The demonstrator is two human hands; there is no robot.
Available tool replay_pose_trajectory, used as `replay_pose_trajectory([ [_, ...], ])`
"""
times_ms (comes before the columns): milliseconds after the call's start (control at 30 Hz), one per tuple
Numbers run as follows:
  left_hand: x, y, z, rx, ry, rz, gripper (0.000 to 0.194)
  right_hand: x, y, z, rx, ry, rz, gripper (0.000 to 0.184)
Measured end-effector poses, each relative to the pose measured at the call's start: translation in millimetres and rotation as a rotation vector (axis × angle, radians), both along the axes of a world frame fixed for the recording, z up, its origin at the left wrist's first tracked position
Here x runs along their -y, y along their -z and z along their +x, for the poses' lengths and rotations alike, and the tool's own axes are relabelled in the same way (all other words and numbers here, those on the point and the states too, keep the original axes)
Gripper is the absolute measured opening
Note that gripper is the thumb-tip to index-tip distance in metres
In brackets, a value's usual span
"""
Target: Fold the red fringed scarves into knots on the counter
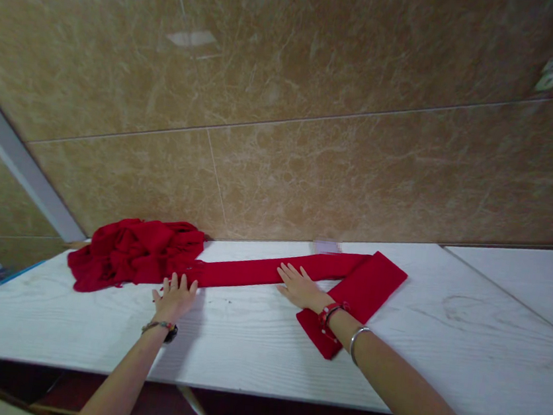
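A long red cloth strip [244, 273] lies flat along the white tabletop, its right end folded over at an angle toward the front edge. At its left end sits a crumpled heap of red cloth [136, 251]; whether the two are one piece I cannot tell. My left hand [175, 297], fingers spread, rests at the strip's near edge beside the heap. Flat on the strip, left of the fold, lies my right hand [301, 287] with its fingers stretched out. Its wrist and bracelets pass over the folded end.
The white table [481, 337] runs along a brown marbled tile wall [281, 168], with a seam in its top at the right. A small blurred pale item [326, 247] sits against the wall behind the strip. A grey metal strip [26, 162] slants down at left.
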State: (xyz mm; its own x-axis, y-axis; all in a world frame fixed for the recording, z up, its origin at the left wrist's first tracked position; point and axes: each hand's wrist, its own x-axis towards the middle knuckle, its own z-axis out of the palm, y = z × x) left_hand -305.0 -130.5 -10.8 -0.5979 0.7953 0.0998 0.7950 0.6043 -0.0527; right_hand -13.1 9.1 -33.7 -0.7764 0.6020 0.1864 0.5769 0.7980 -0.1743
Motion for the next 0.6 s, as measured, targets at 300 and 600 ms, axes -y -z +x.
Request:
replay_pose_trajectory([
  [300,-47,-6.4,118,0.061,0.629,0.072,0.051,47,-11.6,70,-0.099,-0.035,-0.009,0.058],
  [600,-42,11.6,190,0.323,1.103,-0.121,0.056,58,3.5,106,-0.011,0.033,0.068,0.053],
])
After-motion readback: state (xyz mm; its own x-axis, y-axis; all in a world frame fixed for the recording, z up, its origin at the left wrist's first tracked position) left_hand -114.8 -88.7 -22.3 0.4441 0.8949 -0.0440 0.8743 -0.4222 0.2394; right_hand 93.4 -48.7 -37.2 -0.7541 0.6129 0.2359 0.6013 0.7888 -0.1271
